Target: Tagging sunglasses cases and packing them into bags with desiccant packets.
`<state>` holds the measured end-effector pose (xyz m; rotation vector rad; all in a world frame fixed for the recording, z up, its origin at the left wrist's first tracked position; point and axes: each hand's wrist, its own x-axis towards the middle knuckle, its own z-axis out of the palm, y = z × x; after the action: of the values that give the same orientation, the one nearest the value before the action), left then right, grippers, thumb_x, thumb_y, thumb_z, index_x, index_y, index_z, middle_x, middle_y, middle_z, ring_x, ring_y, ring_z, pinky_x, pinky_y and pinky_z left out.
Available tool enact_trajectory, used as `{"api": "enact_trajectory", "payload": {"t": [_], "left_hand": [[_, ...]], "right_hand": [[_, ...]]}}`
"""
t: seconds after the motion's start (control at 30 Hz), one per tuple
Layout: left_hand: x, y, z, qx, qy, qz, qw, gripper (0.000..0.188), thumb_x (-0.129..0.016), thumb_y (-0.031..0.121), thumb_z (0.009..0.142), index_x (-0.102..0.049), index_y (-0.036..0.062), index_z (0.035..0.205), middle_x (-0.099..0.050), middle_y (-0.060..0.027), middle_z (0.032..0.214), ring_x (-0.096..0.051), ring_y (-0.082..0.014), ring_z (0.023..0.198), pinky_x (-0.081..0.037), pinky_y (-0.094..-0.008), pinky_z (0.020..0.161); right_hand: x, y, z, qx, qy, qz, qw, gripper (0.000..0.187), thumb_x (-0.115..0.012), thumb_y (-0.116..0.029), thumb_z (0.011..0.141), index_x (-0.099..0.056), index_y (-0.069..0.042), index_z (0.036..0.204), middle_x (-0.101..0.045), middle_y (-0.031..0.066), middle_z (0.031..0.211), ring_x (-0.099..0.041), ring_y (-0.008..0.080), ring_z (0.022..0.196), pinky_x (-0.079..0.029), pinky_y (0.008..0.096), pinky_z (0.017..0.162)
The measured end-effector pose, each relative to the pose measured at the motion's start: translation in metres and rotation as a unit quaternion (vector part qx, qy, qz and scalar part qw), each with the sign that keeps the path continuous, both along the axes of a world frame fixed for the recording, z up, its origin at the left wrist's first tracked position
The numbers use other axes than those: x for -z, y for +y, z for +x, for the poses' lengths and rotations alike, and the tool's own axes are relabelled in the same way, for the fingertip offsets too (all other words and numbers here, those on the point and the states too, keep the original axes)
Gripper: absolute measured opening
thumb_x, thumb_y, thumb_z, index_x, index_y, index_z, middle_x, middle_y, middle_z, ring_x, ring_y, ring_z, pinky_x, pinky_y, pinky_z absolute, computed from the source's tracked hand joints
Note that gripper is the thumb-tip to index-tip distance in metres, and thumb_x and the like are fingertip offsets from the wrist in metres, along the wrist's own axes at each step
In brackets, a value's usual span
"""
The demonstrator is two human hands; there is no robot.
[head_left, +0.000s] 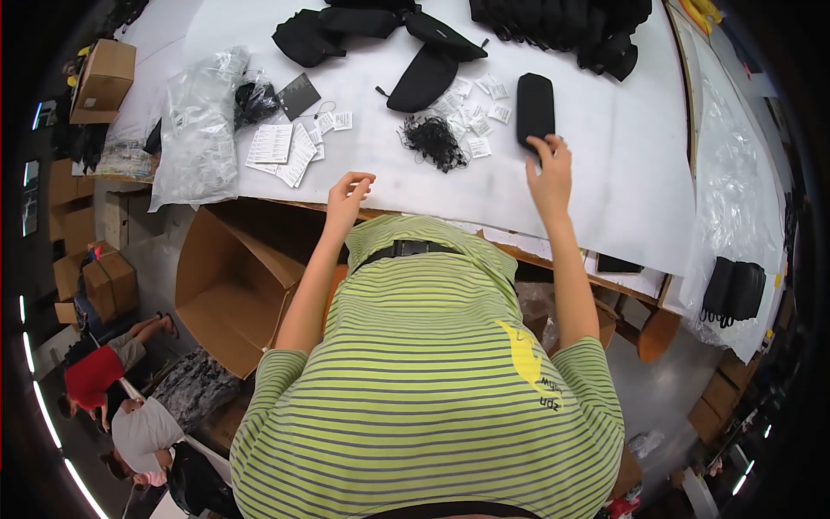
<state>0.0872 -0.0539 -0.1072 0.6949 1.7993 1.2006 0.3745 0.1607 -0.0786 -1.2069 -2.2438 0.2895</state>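
On the white table, a slim black zip case point(535, 104) lies lengthwise to the right of centre. The fingertips of my right hand point(551, 169) grip its near end. My left hand point(347, 197) hovers by the table's front edge with fingers curled toward the thumb; what they hold, if anything, is too small to make out. Between the hands and farther back sits a tangled heap of thin black cords point(434, 143). Small white printed tags point(478, 121) are scattered beside the cords. Stacks of white printed cards point(281, 151) lie beyond my left hand.
Black fabric pouches point(424, 65) lie at the far middle, with a larger black pile point(562, 30) at the far right. A clear plastic bag point(199, 125) rests at the left. Below the table edge stands an open cardboard box point(229, 290). Other people point(147, 437) are at lower left.
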Motion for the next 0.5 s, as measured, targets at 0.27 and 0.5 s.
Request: {"api": "enact_trajectory", "payload": {"t": [0.27, 0.5], "left_hand": [[0.026, 0.027, -0.017, -0.083, 0.209, 0.022, 0.974, 0.017, -0.057, 0.014, 0.085, -0.061, 0.0054, 0.099, -0.056, -0.0083, 0.099, -0.055, -0.0193, 0.087, -0.045, -0.0308, 0.076], [0.056, 0.006, -0.077, -0.195, 0.498, -0.156, 0.831, 0.049, -0.065, 0.028, 0.077, -0.051, 0.0041, 0.118, -0.037, -0.0229, 0.131, -0.035, -0.0377, 0.122, -0.026, -0.0477, 0.101]], "right_hand": [[0.057, -0.035, -0.072, -0.016, 0.016, -0.156, 0.988, 0.008, -0.065, -0.017, 0.075, -0.063, -0.010, 0.080, -0.056, 0.0074, 0.082, -0.058, 0.0251, 0.077, -0.046, 0.0366, 0.066], [0.050, -0.032, -0.041, 0.033, 0.037, -0.268, 0.962, 0.017, -0.064, -0.024, 0.074, -0.067, -0.008, 0.078, -0.063, 0.0080, 0.073, -0.060, 0.0254, 0.068, -0.047, 0.0353, 0.061]]}}
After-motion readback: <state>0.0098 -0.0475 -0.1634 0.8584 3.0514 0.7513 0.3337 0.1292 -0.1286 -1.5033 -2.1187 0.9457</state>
